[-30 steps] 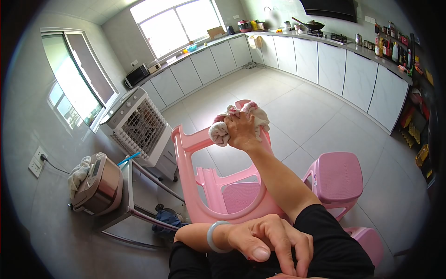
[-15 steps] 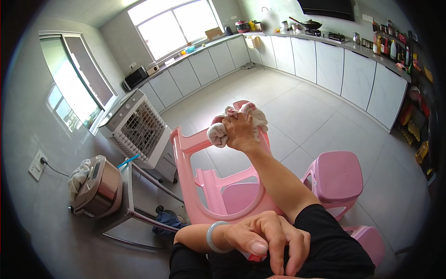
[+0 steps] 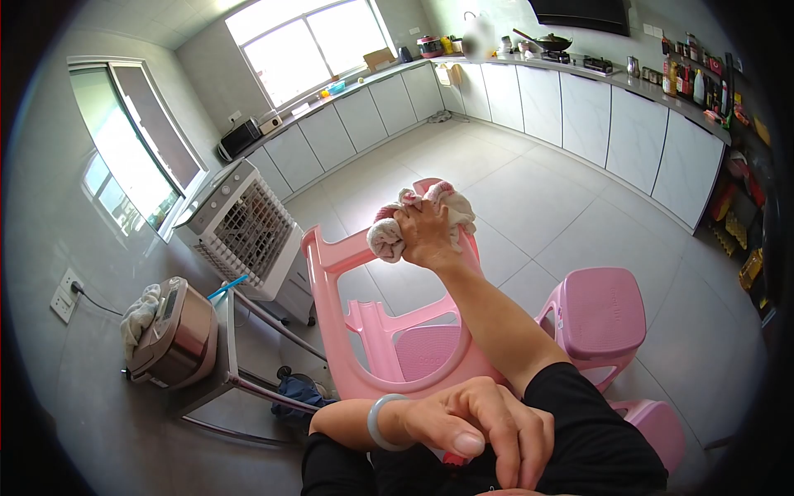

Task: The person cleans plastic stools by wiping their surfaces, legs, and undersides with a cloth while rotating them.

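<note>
My right hand (image 3: 426, 234) is closed on a crumpled white cloth (image 3: 460, 217) with reddish patches. It presses the cloth against the far end of a pink plastic stool (image 3: 323, 302), which lies tipped in front of me with a large rounded opening facing up. Through that opening a textured pink panel (image 3: 426, 351) shows. My left hand (image 3: 484, 426), wearing a pale bangle (image 3: 377, 422) at the wrist, hangs over my lap near the stool's close edge. Its fingers are loosely bent, the thumb is apart from them, and nothing shows in its grasp. Something small and red (image 3: 453, 458) is partly hidden beneath it.
Two more pink stools, one upright (image 3: 604, 314) and one partly cut off (image 3: 657, 430), stand to the right. On the left are a rice cooker (image 3: 178, 335) on a metal-framed stand (image 3: 236, 364) and an air cooler (image 3: 248, 227). Kitchen cabinets (image 3: 496, 95) line the back.
The fingers of my left hand have shifted slightly. My right hand and the cloth stay at almost the same spot on the stool.
</note>
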Available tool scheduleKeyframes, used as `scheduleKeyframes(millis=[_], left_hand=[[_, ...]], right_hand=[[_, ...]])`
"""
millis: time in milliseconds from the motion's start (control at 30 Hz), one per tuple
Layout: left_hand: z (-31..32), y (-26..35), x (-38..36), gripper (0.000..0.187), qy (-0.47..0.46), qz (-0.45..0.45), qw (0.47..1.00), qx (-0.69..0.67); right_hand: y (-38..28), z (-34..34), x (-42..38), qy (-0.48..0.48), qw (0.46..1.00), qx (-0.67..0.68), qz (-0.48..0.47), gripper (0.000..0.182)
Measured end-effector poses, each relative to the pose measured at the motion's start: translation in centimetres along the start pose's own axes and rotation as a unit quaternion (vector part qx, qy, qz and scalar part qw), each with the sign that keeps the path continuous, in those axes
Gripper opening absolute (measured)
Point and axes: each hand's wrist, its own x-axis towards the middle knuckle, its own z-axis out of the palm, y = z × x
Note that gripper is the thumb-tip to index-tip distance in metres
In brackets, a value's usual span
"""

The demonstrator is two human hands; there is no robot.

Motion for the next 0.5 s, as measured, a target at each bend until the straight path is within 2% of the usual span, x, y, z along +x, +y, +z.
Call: scheduleKeyframes(millis=[33,100,167,300,500], left_hand=[[0.4,0.8,0.0,0.051,0.025,-0.058,0.998,0.015],[0.3,-1.3,0.0,0.051,0.002,0.031,1.0,-0.006],[0.3,-1.7,-0.1,0.052,-0.008,0.051,0.999,-0.016],[1.1,-0.2,0.1,0.056,0.002,0.0,1.0,0.006],[-1.0,-2.7,-0.2,0.055,-0.048,0.084,0.995,-0.021]], right_hand=[[0.0,0.1,0.0,-0.002,1.0,-0.002,0.001,0.044],[0.0,0.1,0.1,-0.006,1.0,-0.006,0.004,0.044],[0.0,0.0,0.1,-0.009,1.0,-0.004,0.003,0.044],[0.1,-0.1,0.1,-0.013,1.0,-0.007,0.001,0.044],[0.0,0.2,0.0,0.007,1.0,-0.013,-0.001,0.045]])
